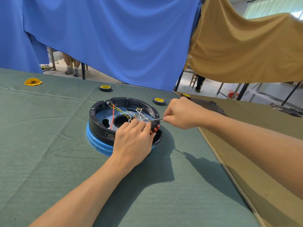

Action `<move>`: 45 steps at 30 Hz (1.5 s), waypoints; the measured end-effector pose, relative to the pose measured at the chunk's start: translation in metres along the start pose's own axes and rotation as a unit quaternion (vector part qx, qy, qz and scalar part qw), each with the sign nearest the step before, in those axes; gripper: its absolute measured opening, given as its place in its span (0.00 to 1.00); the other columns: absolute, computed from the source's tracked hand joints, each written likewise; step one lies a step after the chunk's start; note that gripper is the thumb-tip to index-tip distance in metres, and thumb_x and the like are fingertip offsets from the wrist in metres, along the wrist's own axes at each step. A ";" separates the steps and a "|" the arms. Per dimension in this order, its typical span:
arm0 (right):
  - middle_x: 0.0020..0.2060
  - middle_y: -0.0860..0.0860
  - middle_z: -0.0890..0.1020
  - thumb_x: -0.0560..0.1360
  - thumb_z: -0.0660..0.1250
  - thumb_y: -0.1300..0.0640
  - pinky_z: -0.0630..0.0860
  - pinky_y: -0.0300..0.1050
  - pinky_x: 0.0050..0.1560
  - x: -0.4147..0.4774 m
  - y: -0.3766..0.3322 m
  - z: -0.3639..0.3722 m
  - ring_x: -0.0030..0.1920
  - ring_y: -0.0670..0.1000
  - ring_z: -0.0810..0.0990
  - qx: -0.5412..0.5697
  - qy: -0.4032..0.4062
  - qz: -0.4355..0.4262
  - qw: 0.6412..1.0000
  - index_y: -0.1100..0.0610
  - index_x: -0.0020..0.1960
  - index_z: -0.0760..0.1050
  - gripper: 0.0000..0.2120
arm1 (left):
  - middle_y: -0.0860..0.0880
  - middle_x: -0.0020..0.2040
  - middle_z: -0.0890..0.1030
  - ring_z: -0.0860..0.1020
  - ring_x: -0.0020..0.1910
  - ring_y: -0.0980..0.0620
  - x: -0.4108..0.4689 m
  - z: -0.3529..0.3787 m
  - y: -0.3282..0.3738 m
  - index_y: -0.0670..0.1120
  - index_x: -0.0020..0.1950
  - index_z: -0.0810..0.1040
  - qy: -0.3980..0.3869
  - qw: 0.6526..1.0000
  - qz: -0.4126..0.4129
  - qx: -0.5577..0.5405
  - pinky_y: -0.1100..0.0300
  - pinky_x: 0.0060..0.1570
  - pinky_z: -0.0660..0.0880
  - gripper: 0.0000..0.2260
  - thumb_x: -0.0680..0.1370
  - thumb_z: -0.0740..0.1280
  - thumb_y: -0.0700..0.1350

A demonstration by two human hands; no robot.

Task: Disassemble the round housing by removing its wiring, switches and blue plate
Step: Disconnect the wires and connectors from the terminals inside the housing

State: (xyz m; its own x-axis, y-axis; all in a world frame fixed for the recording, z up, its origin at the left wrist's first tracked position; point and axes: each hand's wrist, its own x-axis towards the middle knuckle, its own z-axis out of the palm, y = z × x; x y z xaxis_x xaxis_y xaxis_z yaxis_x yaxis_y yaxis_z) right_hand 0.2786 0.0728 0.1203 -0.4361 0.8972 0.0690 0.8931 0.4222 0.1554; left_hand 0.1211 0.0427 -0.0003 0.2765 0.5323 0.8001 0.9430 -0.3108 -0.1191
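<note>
the round housing (96,126), black and open side up, sits near the middle of the desk (49,153) on a green cloth, with a blue ring (95,142) under it. inside lies the blue plate (101,114), with a red wire (113,115) and white wires (139,114) loose across it. the red switches (155,129) sit in the near right part of the rim.

the left arm reaches in from the near left. the left hand (132,140) lies back up on the near right rim, its fingers curled over the edge into the wiring and its thumb side just beside the switches, so it holds the housing. the right arm comes in from the right, wrist raised. the right hand (182,113) is closed in a pinch round a thin screwdriver (157,119), whose shaft points left and meets the rim just above the switches.

two tape rolls (105,88) lie farther back on the desk, one behind the housing and one to its far right.
</note>
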 end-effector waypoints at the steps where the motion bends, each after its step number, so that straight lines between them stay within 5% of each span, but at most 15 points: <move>1: 0.44 0.62 0.82 0.75 0.62 0.57 0.79 0.59 0.44 0.001 -0.001 0.001 0.41 0.59 0.79 0.019 -0.007 0.011 1.000 0.63 0.47 0.81 0.12 | 0.49 0.37 0.80 0.77 0.38 0.47 0.000 0.000 0.001 0.45 0.41 0.80 -0.001 1.000 -0.002 0.000 0.55 0.35 0.66 0.09 0.76 0.67 0.50; 6: 0.42 0.51 0.85 0.75 0.63 0.52 0.80 0.53 0.42 0.004 0.000 -0.016 0.44 0.54 0.78 -0.064 -0.023 -0.014 0.998 0.53 0.50 0.83 0.11 | 0.50 0.35 0.79 0.76 0.36 0.47 -0.001 -0.001 0.000 0.46 0.40 0.79 0.007 1.000 0.001 0.007 0.56 0.34 0.65 0.09 0.76 0.67 0.50; 10: 0.33 0.51 0.79 0.73 0.62 0.57 0.68 0.43 0.32 0.014 -0.009 -0.029 0.39 0.55 0.75 -0.115 -0.042 -0.021 0.992 0.56 0.41 0.80 0.08 | 0.50 0.35 0.79 0.76 0.36 0.47 -0.001 -0.001 0.000 0.46 0.40 0.79 0.011 1.000 0.003 0.010 0.56 0.34 0.65 0.09 0.76 0.67 0.50; 12: 0.28 0.54 0.74 0.73 0.63 0.59 0.66 0.46 0.31 0.020 -0.013 -0.029 0.34 0.55 0.70 -0.060 -0.069 0.005 0.996 0.60 0.33 0.75 0.10 | 0.50 0.35 0.79 0.76 0.37 0.47 -0.001 -0.001 0.000 0.46 0.40 0.79 0.010 1.000 0.001 0.011 0.56 0.34 0.65 0.09 0.76 0.66 0.50; 16: 0.26 0.54 0.75 0.74 0.67 0.60 0.63 0.39 0.23 0.019 -0.012 -0.027 0.23 0.51 0.65 0.184 -0.127 0.154 0.962 0.63 0.43 0.81 0.07 | 0.50 0.35 0.79 0.76 0.36 0.47 0.000 0.000 0.000 0.46 0.39 0.78 0.009 1.000 -0.001 0.006 0.56 0.34 0.65 0.09 0.76 0.66 0.50; 18: 0.25 0.54 0.73 0.75 0.66 0.61 0.60 0.38 0.23 0.015 -0.013 -0.021 0.22 0.50 0.63 0.220 -0.122 0.177 0.952 0.64 0.44 0.80 0.07 | 0.50 0.34 0.79 0.76 0.36 0.47 0.000 0.000 0.000 0.46 0.39 0.78 0.008 1.000 -0.002 0.005 0.56 0.34 0.65 0.09 0.76 0.67 0.50; 21: 0.28 0.54 0.71 0.74 0.63 0.60 0.65 0.44 0.29 0.009 -0.017 -0.014 0.29 0.55 0.68 0.049 -0.045 0.074 0.995 0.58 0.34 0.73 0.10 | 0.50 0.34 0.79 0.76 0.36 0.47 0.001 0.001 0.000 0.46 0.39 0.78 0.008 1.000 -0.004 0.004 0.56 0.34 0.65 0.09 0.75 0.67 0.49; 24: 0.28 0.51 0.65 0.73 0.62 0.59 0.59 0.42 0.28 0.003 -0.021 -0.014 0.28 0.53 0.65 -0.123 0.018 -0.017 0.992 0.54 0.30 0.60 0.16 | 0.50 0.35 0.79 0.76 0.37 0.47 0.001 0.001 0.001 0.46 0.39 0.78 0.007 1.000 -0.005 0.005 0.56 0.34 0.65 0.09 0.75 0.67 0.49; 30: 0.25 0.55 0.71 0.73 0.67 0.62 0.59 0.38 0.23 0.014 -0.014 -0.018 0.21 0.51 0.63 0.142 -0.101 0.138 0.975 0.62 0.36 0.76 0.08 | 0.49 0.35 0.79 0.76 0.37 0.47 0.001 0.000 0.001 0.45 0.39 0.78 0.004 1.000 -0.007 0.005 0.55 0.34 0.65 0.09 0.76 0.66 0.49; 37: 0.29 0.49 0.66 0.74 0.61 0.58 0.57 0.41 0.29 0.013 -0.016 -0.026 0.35 0.57 0.71 -0.134 -0.001 -0.062 0.989 0.53 0.30 0.61 0.16 | 0.49 0.33 0.78 0.76 0.35 0.46 0.001 -0.004 0.004 0.45 0.37 0.78 -0.006 1.000 -0.013 0.027 0.55 0.33 0.65 0.10 0.76 0.66 0.48; 41: 0.29 0.51 0.69 0.75 0.62 0.57 0.63 0.43 0.31 0.016 -0.014 -0.031 0.38 0.58 0.75 -0.120 -0.039 -0.043 0.991 0.54 0.30 0.65 0.16 | 0.49 0.31 0.76 0.76 0.34 0.47 0.004 -0.007 0.017 0.45 0.35 0.77 -0.046 0.997 -0.022 0.056 0.56 0.31 0.65 0.10 0.73 0.71 0.48; 45: 0.30 0.53 0.71 0.77 0.63 0.57 0.67 0.45 0.31 0.010 -0.021 -0.017 0.36 0.58 0.75 -0.051 -0.053 0.026 0.997 0.55 0.32 0.67 0.15 | 0.50 0.27 0.74 0.76 0.31 0.49 0.015 -0.013 0.041 0.46 0.30 0.77 -0.126 0.989 -0.024 0.067 0.60 0.28 0.66 0.09 0.60 0.77 0.42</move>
State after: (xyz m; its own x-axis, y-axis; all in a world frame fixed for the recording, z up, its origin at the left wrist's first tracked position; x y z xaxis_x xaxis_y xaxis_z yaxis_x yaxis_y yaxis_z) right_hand 0.2536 0.0705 0.1343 -0.3708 0.9284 -0.0234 0.8958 0.3642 0.2549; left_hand 0.1620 0.0277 0.0144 0.2528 0.7286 0.6366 0.9674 -0.1827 -0.1751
